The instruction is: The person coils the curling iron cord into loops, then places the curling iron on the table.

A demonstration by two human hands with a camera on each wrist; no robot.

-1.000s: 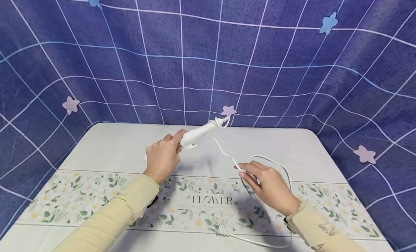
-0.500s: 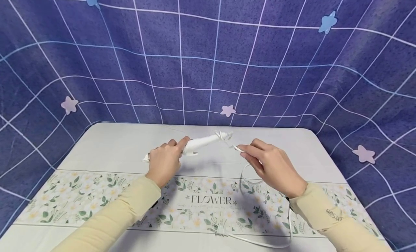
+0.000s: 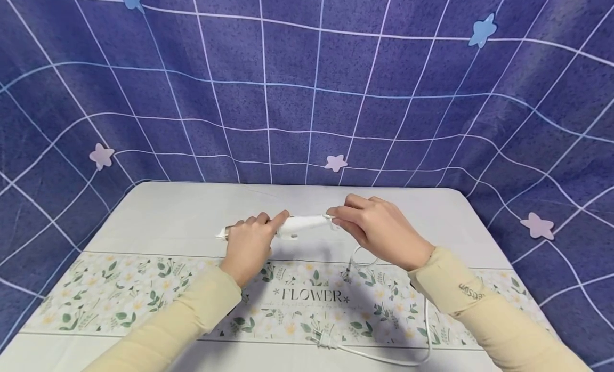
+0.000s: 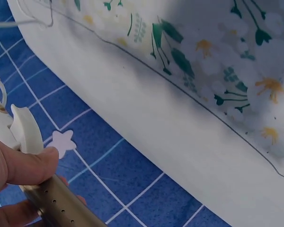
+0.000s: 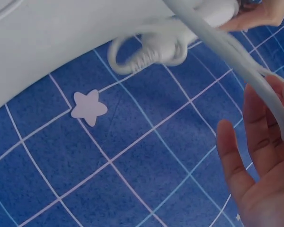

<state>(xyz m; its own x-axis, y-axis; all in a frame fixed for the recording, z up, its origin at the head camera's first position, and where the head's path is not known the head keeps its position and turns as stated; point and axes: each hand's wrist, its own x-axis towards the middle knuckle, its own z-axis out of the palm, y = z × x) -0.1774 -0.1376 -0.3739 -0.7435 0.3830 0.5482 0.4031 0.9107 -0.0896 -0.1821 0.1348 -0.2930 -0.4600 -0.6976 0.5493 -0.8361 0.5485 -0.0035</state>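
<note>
A curling iron (image 3: 303,223) with a white handle and a bronze barrel (image 4: 61,204) is held above the table, lying nearly level. My left hand (image 3: 249,245) grips it around the barrel, thumb near the white clamp lever (image 4: 27,127). At the handle's cord end, my right hand (image 3: 384,231) pinches the white power cord (image 5: 236,64) between thumb and fingers. Loops of cord pass around that end, by the ribbed strain relief (image 5: 146,60). In the head view, my right fingers partly cover the handle's end.
The cord's two-pin plug (image 3: 326,339) lies on the table near its front, with slack cord curving right. A white tablecloth (image 3: 182,212) carries a flower-print band reading FLOWER. Behind hangs a dark blue curtain (image 3: 288,105) with grid lines and stars.
The curling iron has swung down from a slant to nearly level. My right hand has moved up and left with the cord, reaching the handle's end. The plug has stayed put.
</note>
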